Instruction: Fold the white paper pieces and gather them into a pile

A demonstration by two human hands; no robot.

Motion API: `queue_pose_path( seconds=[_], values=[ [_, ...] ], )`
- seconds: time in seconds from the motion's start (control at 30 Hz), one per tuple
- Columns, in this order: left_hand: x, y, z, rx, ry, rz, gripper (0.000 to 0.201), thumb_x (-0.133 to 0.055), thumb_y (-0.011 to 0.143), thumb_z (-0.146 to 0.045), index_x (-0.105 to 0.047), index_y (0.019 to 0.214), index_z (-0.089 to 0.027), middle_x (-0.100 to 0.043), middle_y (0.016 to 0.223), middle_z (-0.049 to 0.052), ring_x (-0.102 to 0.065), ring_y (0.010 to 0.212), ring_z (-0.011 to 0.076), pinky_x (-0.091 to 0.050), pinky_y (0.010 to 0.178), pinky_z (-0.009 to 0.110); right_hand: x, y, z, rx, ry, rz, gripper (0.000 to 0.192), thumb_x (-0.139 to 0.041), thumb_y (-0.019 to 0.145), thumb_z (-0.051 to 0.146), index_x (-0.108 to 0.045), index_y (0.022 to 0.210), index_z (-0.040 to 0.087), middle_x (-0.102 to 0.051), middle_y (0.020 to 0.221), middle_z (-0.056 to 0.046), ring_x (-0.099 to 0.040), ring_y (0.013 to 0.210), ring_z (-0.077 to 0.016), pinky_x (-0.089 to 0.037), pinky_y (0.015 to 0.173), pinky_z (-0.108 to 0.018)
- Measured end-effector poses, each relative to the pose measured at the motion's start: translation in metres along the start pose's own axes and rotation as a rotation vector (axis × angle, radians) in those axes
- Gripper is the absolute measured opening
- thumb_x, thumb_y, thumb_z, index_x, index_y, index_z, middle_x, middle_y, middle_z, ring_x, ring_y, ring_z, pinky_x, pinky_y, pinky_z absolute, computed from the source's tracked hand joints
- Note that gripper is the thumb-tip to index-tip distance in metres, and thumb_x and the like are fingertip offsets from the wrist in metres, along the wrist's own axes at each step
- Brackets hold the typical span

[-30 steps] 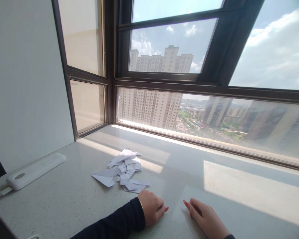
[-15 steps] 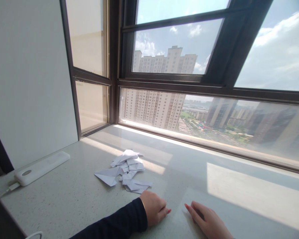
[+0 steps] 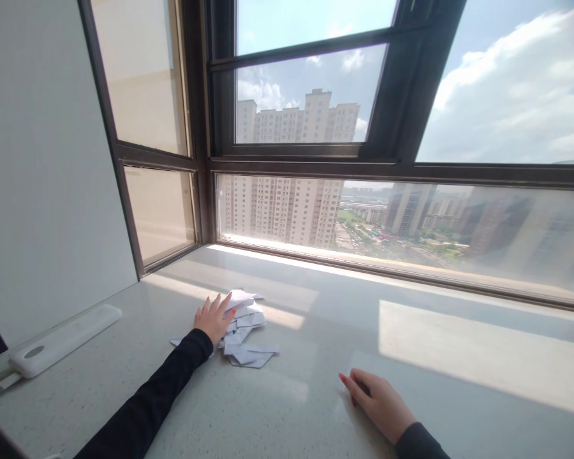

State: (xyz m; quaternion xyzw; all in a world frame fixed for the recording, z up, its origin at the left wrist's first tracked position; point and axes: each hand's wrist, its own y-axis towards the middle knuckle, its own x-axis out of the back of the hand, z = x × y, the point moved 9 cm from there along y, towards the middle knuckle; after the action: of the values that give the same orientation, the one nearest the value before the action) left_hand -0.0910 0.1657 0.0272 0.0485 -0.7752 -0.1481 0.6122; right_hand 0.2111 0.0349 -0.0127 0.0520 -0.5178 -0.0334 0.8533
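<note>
A heap of folded white paper pieces lies on the pale speckled windowsill. My left hand, in a dark sleeve, reaches out over the left side of the heap, fingers spread and lying on the papers. My right hand rests flat on the sill near the front, well to the right of the papers, with its fingers loosely curled and nothing in it.
A white power bank with a cable plugged in lies at the left by the white wall. Dark-framed windows rise along the back and left. Bright sun patches fall on the sill at the right.
My left hand has moved forward and left from beside the right hand onto the paper heap, with its fingers now spread. The right hand has stayed about where it was.
</note>
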Motion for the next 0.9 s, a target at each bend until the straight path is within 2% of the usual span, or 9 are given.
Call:
queue_pose_path(
  seconds=[0.07,0.13,0.33,0.47,0.57,0.63,0.7,0.8,0.9],
  values=[
    [-0.016,-0.003,0.002,-0.017,0.024,0.036,0.046,-0.032,0.076,-0.046,-0.037,0.118,-0.028,-0.039,0.124,0.007,-0.030,0.112,0.0321,-0.027,0.085,0.049,0.000,0.000,0.001,0.000,-0.007,-0.009,0.038,-0.028,0.076,0.043,-0.040,0.048,0.020,-0.053,0.047,0.001,-0.048,0.049,-0.0121,-0.032,0.051,-0.022],
    [-0.028,-0.011,-0.017,-0.107,0.031,0.059,0.047,-0.031,0.076,-0.046,-0.037,0.119,-0.026,-0.036,0.125,0.008,-0.029,0.113,0.0316,-0.026,0.087,0.048,0.000,0.000,0.002,0.001,-0.015,-0.026,0.038,-0.028,0.076,0.043,-0.040,0.049,0.020,-0.052,0.047,0.001,-0.048,0.048,-0.0120,-0.031,0.050,-0.022],
    [-0.048,-0.047,-0.120,-0.404,-0.086,0.114,0.051,-0.027,0.077,-0.049,-0.033,0.121,-0.023,-0.033,0.127,0.012,-0.027,0.115,0.0311,-0.025,0.088,0.049,0.011,-0.001,0.007,0.002,-0.005,-0.105,0.042,-0.025,0.077,0.045,-0.042,0.048,0.020,-0.051,0.045,0.001,-0.045,0.046,-0.0114,-0.030,0.048,-0.022],
    [-0.051,-0.063,-0.165,-0.461,-0.181,0.171,0.049,-0.023,0.079,-0.047,-0.031,0.122,-0.024,-0.032,0.127,0.011,-0.027,0.115,0.0303,-0.025,0.088,0.050,0.022,-0.002,0.002,-0.015,0.012,-0.169,0.043,-0.025,0.077,0.047,-0.043,0.049,0.020,-0.049,0.044,0.002,-0.045,0.045,-0.0110,-0.031,0.047,-0.021],
    [-0.037,-0.062,-0.172,-0.477,-0.227,0.158,0.046,-0.026,0.080,-0.042,-0.032,0.121,-0.023,-0.033,0.127,0.008,-0.027,0.115,0.0273,-0.024,0.090,0.049,0.029,-0.003,-0.003,-0.039,0.060,-0.227,0.041,-0.026,0.077,0.047,-0.043,0.052,0.020,-0.045,0.044,0.003,-0.044,0.045,-0.0107,-0.032,0.047,-0.020],
    [-0.023,-0.058,-0.167,-0.488,-0.251,0.081,0.044,-0.030,0.079,-0.038,-0.035,0.119,-0.021,-0.034,0.126,0.007,-0.026,0.116,0.0242,-0.022,0.092,0.046,0.034,-0.005,-0.005,-0.064,0.098,-0.273,0.037,-0.028,0.076,0.048,-0.044,0.058,0.020,-0.042,0.044,0.004,-0.042,0.044,-0.0103,-0.032,0.046,-0.020],
    [-0.018,-0.055,-0.159,-0.488,-0.277,0.042,0.042,-0.033,0.078,-0.034,-0.038,0.117,-0.019,-0.039,0.123,0.007,-0.029,0.114,0.0220,-0.023,0.093,0.042,0.038,-0.006,-0.002,-0.076,0.134,-0.319,0.035,-0.029,0.076,0.049,-0.046,0.067,0.020,-0.041,0.045,0.005,-0.040,0.043,-0.0101,-0.033,0.045,-0.020],
    [-0.028,-0.056,-0.153,-0.484,-0.287,0.085,0.040,-0.033,0.078,-0.033,-0.041,0.114,-0.019,-0.047,0.116,0.008,-0.036,0.110,0.0219,-0.025,0.092,0.042,0.043,-0.006,0.009,-0.053,0.166,-0.372,0.036,-0.028,0.077,0.048,-0.049,0.083,0.019,-0.046,0.052,0.003,-0.043,0.047,-0.0110,-0.037,0.049,-0.021],
    [-0.037,-0.064,-0.157,-0.522,-0.270,0.116,0.037,-0.034,0.078,-0.029,-0.043,0.112,-0.022,-0.046,0.117,0.006,-0.036,0.109,0.0216,-0.024,0.091,0.044,0.039,0.001,0.019,-0.014,0.110,-0.367,0.040,-0.029,0.077,0.048,-0.050,0.098,0.022,-0.056,0.064,0.000,-0.048,0.056,-0.0130,-0.039,0.060,-0.026]
  ],
)
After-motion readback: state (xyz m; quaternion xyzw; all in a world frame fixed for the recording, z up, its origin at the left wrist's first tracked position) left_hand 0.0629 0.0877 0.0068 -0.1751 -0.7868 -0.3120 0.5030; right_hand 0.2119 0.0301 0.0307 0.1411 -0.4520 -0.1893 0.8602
